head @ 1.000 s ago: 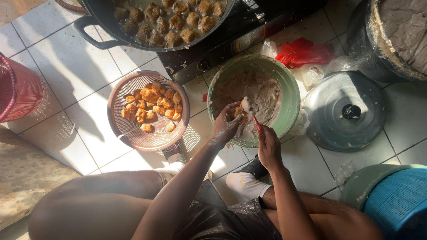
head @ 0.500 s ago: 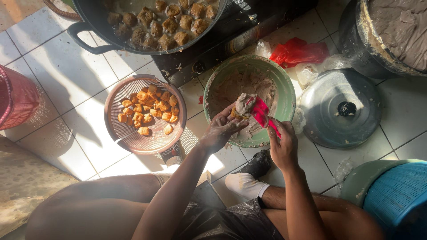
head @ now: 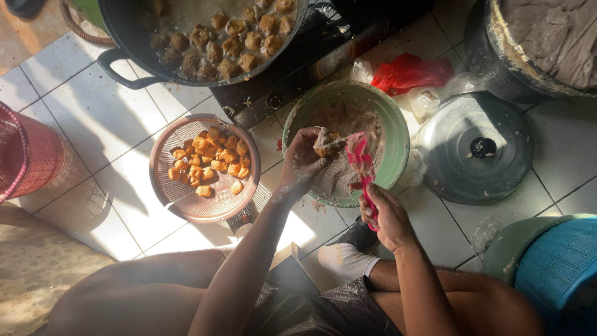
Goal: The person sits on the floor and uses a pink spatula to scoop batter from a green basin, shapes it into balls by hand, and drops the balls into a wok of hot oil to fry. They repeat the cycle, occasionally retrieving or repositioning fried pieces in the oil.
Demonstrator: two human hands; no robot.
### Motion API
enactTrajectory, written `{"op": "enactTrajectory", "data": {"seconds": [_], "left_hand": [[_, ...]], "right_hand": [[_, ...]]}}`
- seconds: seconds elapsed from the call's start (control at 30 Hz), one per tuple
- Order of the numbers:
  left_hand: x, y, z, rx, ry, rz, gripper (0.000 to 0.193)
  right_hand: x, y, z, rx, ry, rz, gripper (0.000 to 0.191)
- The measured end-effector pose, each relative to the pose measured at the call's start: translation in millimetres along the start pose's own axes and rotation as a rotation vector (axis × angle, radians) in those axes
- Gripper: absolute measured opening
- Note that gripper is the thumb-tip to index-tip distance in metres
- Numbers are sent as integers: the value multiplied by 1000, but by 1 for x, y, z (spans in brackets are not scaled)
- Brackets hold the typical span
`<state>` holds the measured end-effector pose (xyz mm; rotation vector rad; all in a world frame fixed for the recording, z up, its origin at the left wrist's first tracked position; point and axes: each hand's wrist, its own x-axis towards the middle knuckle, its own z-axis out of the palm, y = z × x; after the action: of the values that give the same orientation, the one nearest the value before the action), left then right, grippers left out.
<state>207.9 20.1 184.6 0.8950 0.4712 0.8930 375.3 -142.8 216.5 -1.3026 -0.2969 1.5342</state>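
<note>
Tofu piece (head: pixel 326 144) cupped in your left hand (head: pixel 303 163); right hand (head: pixel 387 218) grips pink spatula (head: pixel 360 163), blade up-left, touching tofu over green bowl (head: pixel 398 134).

Green bowl (head: pixel 398 134), pink spatula (head: pixel 360 162) (strainer (head: pixel 168 193) pinkish too).

Bare tiles (head: pixel 118 118) left of strainer (head: pixel 180 199), pot lid (head: pixel 474 149) and stove (head: pixel 323 50) crowding green bowl (head: pixel 398 130)
</note>
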Motion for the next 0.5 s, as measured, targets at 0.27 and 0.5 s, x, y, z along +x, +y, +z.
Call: {"op": "enactTrajectory", "data": {"seconds": [0.27,0.5], "left_hand": [[8,19,11,661,1,35,53],[9,27,17,539,-55,89,56]], "right_hand": [[-21,-16,17,-968,249,-675,27],[-30,-62,10,-1368,346,-960,29]]}}
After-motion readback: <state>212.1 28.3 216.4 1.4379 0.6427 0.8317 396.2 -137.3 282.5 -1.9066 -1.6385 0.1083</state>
